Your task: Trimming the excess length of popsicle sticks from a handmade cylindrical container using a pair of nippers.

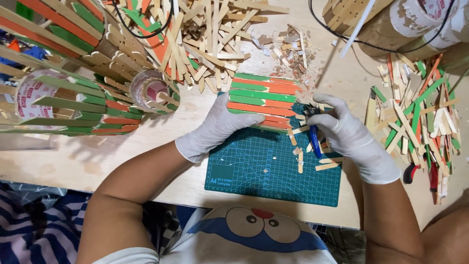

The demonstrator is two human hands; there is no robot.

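A flat panel of sticks (261,100), painted in alternating green and orange bands, is laid across the upper edge of a dark green cutting mat (264,168) on the tabletop (73,161). Left of the mat, a roll of clear tape (152,90) is seen with loose sticks laid across it, and farther left a round white container with a red-and-white label (34,95) is ringed by green and orange sticks. The panel is pressed down at its left end by the white-gloved left hand (220,128), whose fingers are spread flat and apart. At the panel's right end, blue-handled cutters (313,132) are gripped by the gloved right hand (349,137), its fingers closed around the handles. Short plain offcuts (299,161) are scattered on the mat beside the cutters. Right of the mat, a heap of plain, green and orange sticks (420,112) is piled.
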